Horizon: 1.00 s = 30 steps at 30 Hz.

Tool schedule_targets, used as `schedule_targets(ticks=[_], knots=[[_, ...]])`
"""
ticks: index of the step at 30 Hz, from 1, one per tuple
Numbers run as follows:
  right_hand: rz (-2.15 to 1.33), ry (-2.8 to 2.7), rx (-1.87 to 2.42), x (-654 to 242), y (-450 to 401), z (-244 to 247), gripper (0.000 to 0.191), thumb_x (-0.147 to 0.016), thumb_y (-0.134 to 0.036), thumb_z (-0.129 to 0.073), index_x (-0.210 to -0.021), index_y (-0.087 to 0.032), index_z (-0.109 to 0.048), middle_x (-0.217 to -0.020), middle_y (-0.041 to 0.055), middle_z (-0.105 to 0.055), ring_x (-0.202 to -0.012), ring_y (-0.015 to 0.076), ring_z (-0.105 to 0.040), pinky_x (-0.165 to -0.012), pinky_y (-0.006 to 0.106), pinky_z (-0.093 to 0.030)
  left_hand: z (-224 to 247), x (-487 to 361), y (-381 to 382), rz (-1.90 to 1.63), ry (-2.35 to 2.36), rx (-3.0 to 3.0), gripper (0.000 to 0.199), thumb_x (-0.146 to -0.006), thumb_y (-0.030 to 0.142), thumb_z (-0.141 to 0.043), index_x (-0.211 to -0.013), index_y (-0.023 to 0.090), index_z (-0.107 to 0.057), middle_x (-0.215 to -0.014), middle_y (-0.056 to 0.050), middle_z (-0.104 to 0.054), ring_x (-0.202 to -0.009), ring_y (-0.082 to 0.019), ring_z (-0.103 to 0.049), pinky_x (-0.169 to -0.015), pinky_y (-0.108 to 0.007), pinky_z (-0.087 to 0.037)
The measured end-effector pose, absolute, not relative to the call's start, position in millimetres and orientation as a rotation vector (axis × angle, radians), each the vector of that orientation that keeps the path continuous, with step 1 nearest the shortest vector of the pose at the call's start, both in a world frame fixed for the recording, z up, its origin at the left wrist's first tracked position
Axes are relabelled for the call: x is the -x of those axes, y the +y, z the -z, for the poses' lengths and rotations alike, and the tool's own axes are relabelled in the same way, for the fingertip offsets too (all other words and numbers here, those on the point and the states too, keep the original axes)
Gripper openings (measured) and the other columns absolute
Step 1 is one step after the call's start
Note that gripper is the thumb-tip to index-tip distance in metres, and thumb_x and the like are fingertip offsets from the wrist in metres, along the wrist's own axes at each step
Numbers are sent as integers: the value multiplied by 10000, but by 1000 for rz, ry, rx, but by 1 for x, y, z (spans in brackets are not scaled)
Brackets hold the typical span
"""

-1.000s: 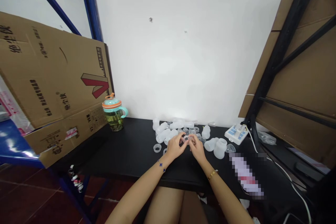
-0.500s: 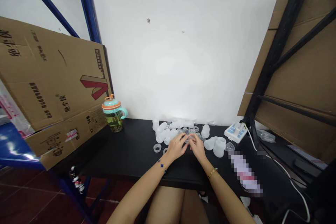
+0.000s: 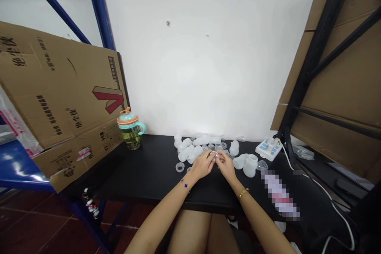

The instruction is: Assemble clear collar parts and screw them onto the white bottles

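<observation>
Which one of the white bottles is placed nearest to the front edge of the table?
The rightmost white bottle, to the right of the right hand and beside a clear plastic piece. Its base reaches closest; the other bottles sit farther toward the wall.

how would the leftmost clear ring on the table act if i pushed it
The ring would likely slide rather than roll, since it lies flat on the table. It is probably light, being open in the middle, and its even round shape suggests it is fairly stiff.

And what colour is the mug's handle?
The handle is light turquoise, best seen in the head view.
</observation>
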State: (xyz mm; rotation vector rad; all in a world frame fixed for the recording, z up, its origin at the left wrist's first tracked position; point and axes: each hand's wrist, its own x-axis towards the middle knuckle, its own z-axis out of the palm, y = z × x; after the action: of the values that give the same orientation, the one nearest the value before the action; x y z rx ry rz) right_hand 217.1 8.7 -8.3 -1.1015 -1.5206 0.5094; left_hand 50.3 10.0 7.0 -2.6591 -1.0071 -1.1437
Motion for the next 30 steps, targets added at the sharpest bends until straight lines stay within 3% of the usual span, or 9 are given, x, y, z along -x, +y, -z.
schedule_targets(ticks=[6, 10, 16, 20, 24, 30], knots=[[-519, -1534, 1101, -216, 8, 7, 210, -834, -332, -549, -970, -186, -612, -576, -43, -566, -458, 139, -530, -472, 244, -441, -2, -51, 11, 1164, -1028, 2664, 409, -980, 192, -434, -1379, 252, -497, -1353, -127, -562, -1182, -280, -611, -887, -392, -584], [-542, -1542, 1087, -215, 8, 7, 186, -860, -325, -512, -974, -196, -581, -583, -43, -578, -437, 135, -532, -469, 242, -432, -2, -51, 8, 1268, -1040, 2700, 427, -941, 232, -519, -1366, 273, -502, -1359, -101, -561, -1171, -267, -616, -849, -371, -601], [-564, -1530, 1079, -213, 6, 4, 204, -882, -374, -502, -984, -206, -557, -635, -22, -617, -439, 135, -533, -444, 237, -431, -3, -52, 7, 1505, -1023, 2762, 421, -970, 245, -474, -1390, 256, -455, -1383, -98, -571, -1246, -246, -578, -1001, -408, -536], [-546, -1544, 1081, -211, 4, 2, 185, -881, -378, -518, -950, -212, -561, -603, -33, -602, -428, 129, -516, -438, 231, -421, 1, -51, 12, 1669, -1173, 2734, 450, -973, 231, -461, -1421, 233, -415, -1306, -109, -620, -1088, -227, -655, -859, -362, -589], [-516, -1564, 1083, -210, 3, 2, 156, -863, -356, -537, -925, -216, -564, -582, -43, -575, -440, 133, -512, -447, 232, -424, 2, -52, 14, 1711, -1199, 2682, 296, -964, 218, -466, -1243, 213, -566, -1151, -92, -654, -981, -209, -658, -790, -326, -583], [-483, -1604, 1088, -210, 3, 2, 131, -841, -322, -532, -916, -220, -567, -587, -41, -588, -450, 142, -518, -462, 240, -421, -1, -53, 12, 1722, -1222, 2648, 209, -935, 195, -497, -1107, 212, -614, -1009, -65, -643, -893, -196, -634, -748, -304, -552]])
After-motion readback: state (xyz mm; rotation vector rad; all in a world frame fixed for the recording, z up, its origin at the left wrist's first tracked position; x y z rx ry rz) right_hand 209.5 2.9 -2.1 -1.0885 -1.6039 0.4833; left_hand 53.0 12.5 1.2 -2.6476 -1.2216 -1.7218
